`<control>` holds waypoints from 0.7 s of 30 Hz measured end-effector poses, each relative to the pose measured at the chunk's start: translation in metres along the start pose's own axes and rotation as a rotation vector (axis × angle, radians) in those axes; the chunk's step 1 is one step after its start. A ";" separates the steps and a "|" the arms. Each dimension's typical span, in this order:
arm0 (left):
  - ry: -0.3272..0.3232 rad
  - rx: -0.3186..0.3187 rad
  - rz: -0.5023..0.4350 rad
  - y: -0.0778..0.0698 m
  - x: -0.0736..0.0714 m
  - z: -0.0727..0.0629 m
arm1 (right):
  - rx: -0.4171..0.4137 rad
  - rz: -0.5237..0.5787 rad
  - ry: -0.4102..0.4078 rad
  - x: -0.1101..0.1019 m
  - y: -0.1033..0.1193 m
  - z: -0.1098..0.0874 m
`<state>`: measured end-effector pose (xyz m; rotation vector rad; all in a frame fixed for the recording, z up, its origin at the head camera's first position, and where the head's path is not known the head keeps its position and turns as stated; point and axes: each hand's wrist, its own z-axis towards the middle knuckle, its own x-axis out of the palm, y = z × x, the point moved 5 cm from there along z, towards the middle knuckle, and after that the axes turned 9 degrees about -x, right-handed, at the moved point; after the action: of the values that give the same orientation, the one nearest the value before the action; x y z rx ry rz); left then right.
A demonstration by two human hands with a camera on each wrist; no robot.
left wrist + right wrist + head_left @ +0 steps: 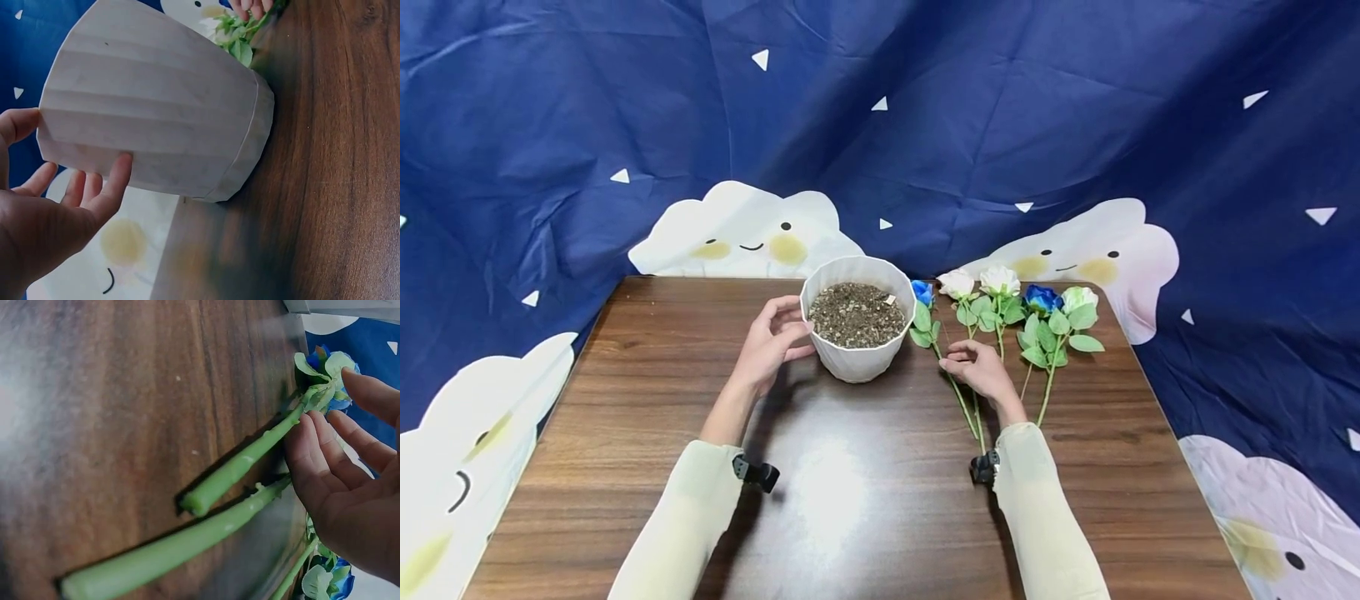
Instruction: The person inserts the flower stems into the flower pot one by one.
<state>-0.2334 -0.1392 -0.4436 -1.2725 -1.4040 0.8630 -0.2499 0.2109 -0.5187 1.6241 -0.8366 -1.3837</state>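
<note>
A white faceted flowerpot [859,364] filled with dark soil [856,315] stands at the back middle of the table. My left hand [769,343] is at its left side; in the left wrist view its fingertips touch the pot wall [156,100] and rim, not wrapped round it. To the right of the pot lies a blue rose [922,292] with a green stem [244,462]. Over that stem my right hand [981,369] hovers, fingers loosely bent, the fingertips close beside the stem in the right wrist view. Whether they touch it I cannot tell.
Right of the blue rose lie a pinkish-white rose [957,283], a white rose [1000,281], another blue rose [1042,298] and a greenish-white rose [1079,297], stems toward me. A blue cloud-print cloth [962,125] hangs behind the wooden table [647,400].
</note>
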 end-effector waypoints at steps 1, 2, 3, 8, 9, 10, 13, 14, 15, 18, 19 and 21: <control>-0.001 0.000 -0.001 0.000 0.000 0.000 | 0.001 -0.010 0.007 0.000 0.000 0.001; -0.002 0.000 -0.002 0.000 0.000 0.000 | 0.008 -0.017 0.011 0.001 -0.001 0.001; -0.003 -0.001 -0.004 0.000 0.000 0.000 | 0.015 -0.027 0.017 0.002 -0.001 0.002; -0.004 -0.005 -0.004 0.000 0.000 0.001 | 0.054 -0.087 0.074 0.004 0.001 0.005; -0.005 -0.006 -0.004 0.000 0.000 0.001 | 0.058 -0.100 0.081 0.005 0.001 0.005; -0.005 -0.006 -0.004 0.000 0.000 0.001 | 0.061 -0.112 0.086 0.005 0.002 0.005; -0.006 -0.005 -0.005 0.000 -0.001 0.001 | 0.075 -0.143 0.079 0.004 0.002 0.007; -0.006 -0.004 -0.003 0.000 -0.001 0.001 | 0.077 -0.145 0.079 0.005 0.002 0.007; -0.006 -0.005 -0.004 0.000 -0.001 0.001 | 0.084 -0.139 0.078 0.005 0.002 0.008; -0.003 -0.006 -0.003 0.000 -0.001 0.001 | 0.095 -0.109 0.087 0.006 0.001 0.008; -0.004 -0.007 0.000 0.000 -0.001 0.001 | 0.099 -0.101 0.090 0.006 0.001 0.008; -0.006 -0.009 0.001 0.001 -0.001 0.001 | 0.103 -0.098 0.100 0.006 0.001 0.008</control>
<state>-0.2347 -0.1400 -0.4447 -1.2791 -1.4135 0.8625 -0.2569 0.2035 -0.5211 1.8196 -0.7901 -1.3336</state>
